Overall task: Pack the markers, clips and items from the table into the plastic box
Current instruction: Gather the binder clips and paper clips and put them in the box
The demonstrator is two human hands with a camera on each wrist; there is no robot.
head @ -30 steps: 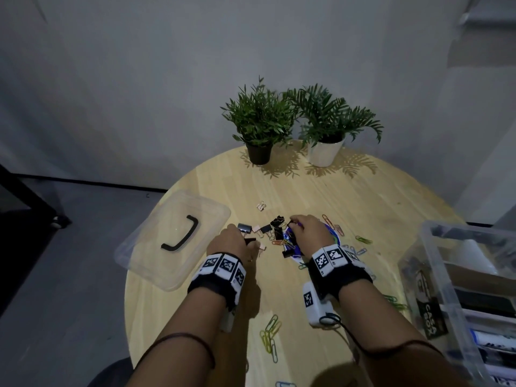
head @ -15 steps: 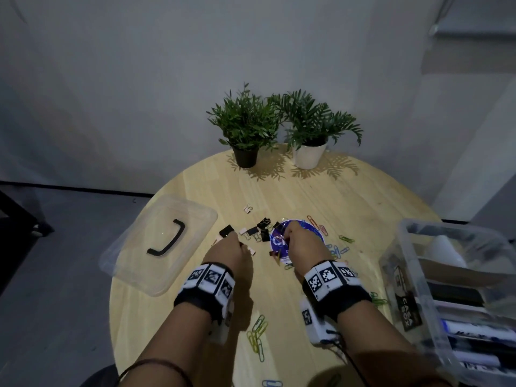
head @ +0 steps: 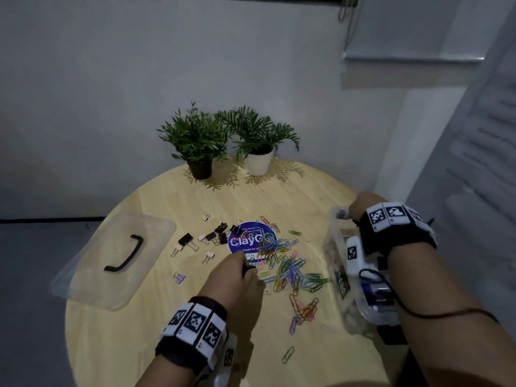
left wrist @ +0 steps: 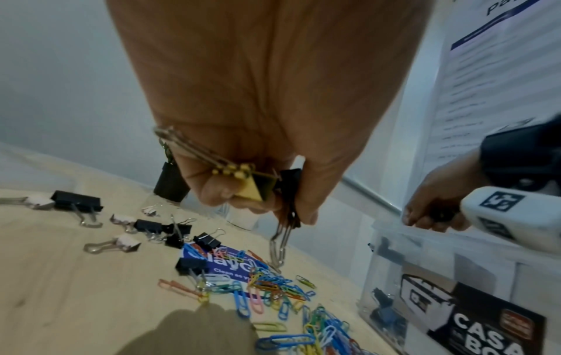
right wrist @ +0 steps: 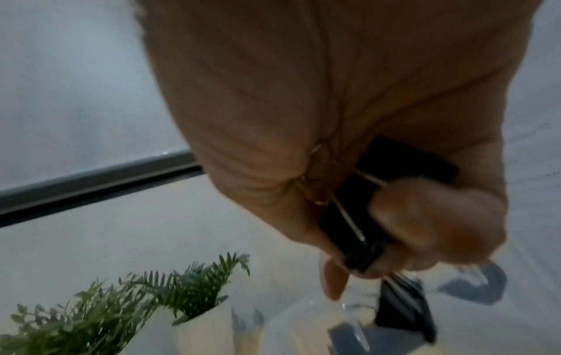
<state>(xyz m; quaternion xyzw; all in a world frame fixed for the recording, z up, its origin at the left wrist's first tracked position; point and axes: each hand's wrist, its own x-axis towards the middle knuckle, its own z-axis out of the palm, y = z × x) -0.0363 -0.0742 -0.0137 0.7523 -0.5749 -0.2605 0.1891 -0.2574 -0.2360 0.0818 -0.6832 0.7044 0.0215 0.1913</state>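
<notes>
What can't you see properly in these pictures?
- Head view: the right hand reaches over the plastic box; the wrist band hides its fingers, and the arm covers most of the box.
- Left wrist view: the left hand grips binder clips; curled fingers hide how many.
- Right wrist view: the black clips are blurred.
- Head view: the round sticker text is partly covered by paper clips.

free: bare table (head: 156,342) near edge and strip toward the pots | blocked centre: paper clips (head: 287,268), binder clips (head: 208,237) over round sticker (head: 237,241) | left: lid (head: 111,261) | right: plastic box (head: 339,277) | far: two potted plants (head: 223,135) against wall
</notes>
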